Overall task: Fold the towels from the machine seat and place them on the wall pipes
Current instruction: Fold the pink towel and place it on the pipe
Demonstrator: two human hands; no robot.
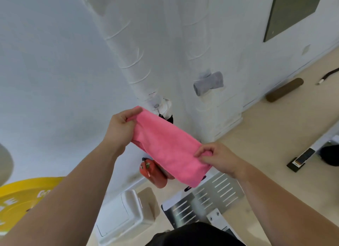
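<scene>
both hands, left grip [122, 124] and right grip [217, 158], pinch the folded pink microfibre towel [168, 146] ends; keep it taut, edges aligned, then drape over white wall pipe [135, 65]

Both hands hold a folded pink towel [167, 144]: left hand [122, 125] at ten o'clock, right hand [218, 158] at four. A grey towel [209, 83] sits on the wrapped wall pipes [209, 106] at one o'clock.

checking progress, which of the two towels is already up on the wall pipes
The grey towel, rolled and perched on the white wall pipe. The pink towel is off the wall, held between the left hand and right hand.
</scene>
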